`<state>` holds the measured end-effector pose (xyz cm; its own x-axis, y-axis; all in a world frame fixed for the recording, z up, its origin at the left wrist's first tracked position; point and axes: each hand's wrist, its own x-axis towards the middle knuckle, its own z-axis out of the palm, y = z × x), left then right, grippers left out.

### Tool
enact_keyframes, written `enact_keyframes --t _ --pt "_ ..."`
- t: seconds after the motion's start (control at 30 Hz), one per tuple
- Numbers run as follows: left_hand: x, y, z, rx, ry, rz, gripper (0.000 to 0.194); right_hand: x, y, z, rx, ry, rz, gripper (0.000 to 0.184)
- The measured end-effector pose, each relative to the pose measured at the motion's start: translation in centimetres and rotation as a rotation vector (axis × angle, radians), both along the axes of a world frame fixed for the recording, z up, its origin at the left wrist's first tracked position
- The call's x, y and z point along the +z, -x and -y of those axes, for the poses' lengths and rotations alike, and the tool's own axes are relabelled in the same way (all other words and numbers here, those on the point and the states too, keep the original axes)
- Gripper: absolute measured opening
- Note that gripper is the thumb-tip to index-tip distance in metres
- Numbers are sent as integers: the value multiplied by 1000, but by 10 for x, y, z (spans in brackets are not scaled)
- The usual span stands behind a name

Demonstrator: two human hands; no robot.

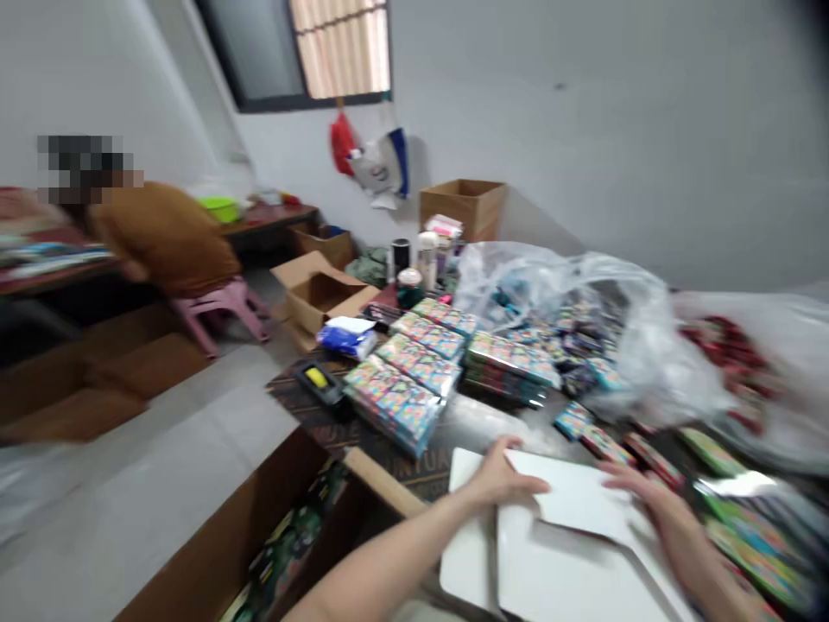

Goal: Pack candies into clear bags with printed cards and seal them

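My left hand pinches the near left corner of a white sheet of card, thumb on top. My right hand lies flat with fingers stretched out on the sheet's right side. The sheet rests on a stack of white flat card pieces on the table in front of me. Beyond them lie stacks of colourful shrink-wrapped packs and loose small packs. The picture is smeared by motion.
An open cardboard box with dark packs stands at my lower left. Clear plastic bags full of packs sit at the right. Further back are open boxes, bottles, and a person in brown on a pink stool.
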<state>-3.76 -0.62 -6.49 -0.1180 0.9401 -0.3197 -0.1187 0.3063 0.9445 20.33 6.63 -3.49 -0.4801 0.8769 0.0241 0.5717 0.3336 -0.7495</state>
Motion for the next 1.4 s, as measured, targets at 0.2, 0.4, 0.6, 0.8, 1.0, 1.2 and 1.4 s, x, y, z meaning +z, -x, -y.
enact_keyframes --t 0.2,0.4,0.6,0.8,1.0,1.2,1.4 --pt "6 17 -17 -377 -101 -761 83 9 12 2 157 -4 324 94" --pt "1 4 -11 -289 -74 -990 69 9 29 18 6 -182 507 102" --pt "5 13 -4 -146 -124 -428 74 7 7 9 109 -76 168 66" --pt "21 -1 36 -62 130 413 64 -7 -8 4 -50 -9 -74 65" --pt "24 -13 43 8 210 413 46 13 -5 16 61 57 215 101" --pt "28 -16 39 54 72 230 44 30 2 26 36 -67 394 93" --pt "36 -21 34 39 93 131 42 34 28 31 40 -208 519 88"
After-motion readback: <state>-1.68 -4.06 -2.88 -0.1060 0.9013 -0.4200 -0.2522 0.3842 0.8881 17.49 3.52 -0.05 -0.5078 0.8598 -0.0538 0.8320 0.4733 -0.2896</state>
